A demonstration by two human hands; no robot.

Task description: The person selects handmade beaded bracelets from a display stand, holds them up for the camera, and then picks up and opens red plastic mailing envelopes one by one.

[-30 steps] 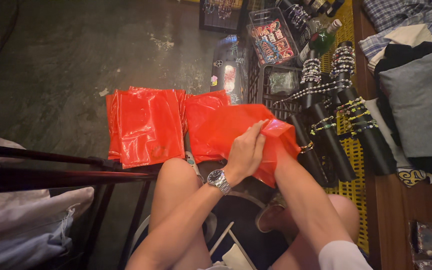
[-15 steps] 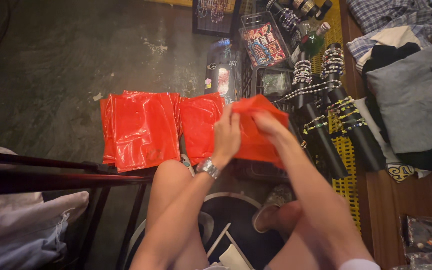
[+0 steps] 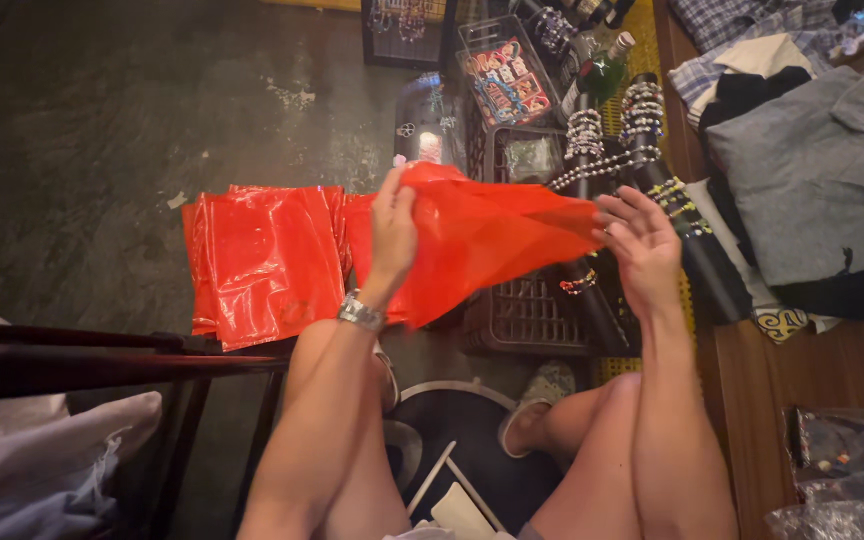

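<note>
Far left, on the dark concrete floor point(image 3: 102, 130): a flat stack of glossy red plastic bags point(image 3: 267, 260), lying just beyond a dark metal rail point(image 3: 102, 350) with pale cloth point(image 3: 42, 450) bunched below it.

Next to the right, raised above the floor: left hand point(image 3: 392, 225), a silver wristwatch point(image 3: 360, 312) on the wrist, fingers point(image 3: 388, 195) closed in a pinch on the upper left edge of a single red bag point(image 3: 477, 235). Bag held up in the air between both hands, stretched sideways, its left part overlapping the right edge of the stack in this view.

Behind and under the bag: a dark plastic crate point(image 3: 527, 310) standing on the floor, and past it a clear box of small colourful trinkets point(image 3: 502, 75).

Further right: right hand point(image 3: 642, 245), fingers point(image 3: 622, 215) spread, only their tips meeting the bag's narrow right end; whether gripping or merely touching, cannot tell.

Just beyond that hand: black display rolls point(image 3: 697, 255) strung with beaded bracelets point(image 3: 642, 105), a green bottle point(image 3: 607, 70) near them.

Far right: folded grey clothing point(image 3: 822, 180) along the upper edge of a wooden counter point(image 3: 752, 400), and clear packets point(image 3: 832, 450) at its lower right corner.
</note>
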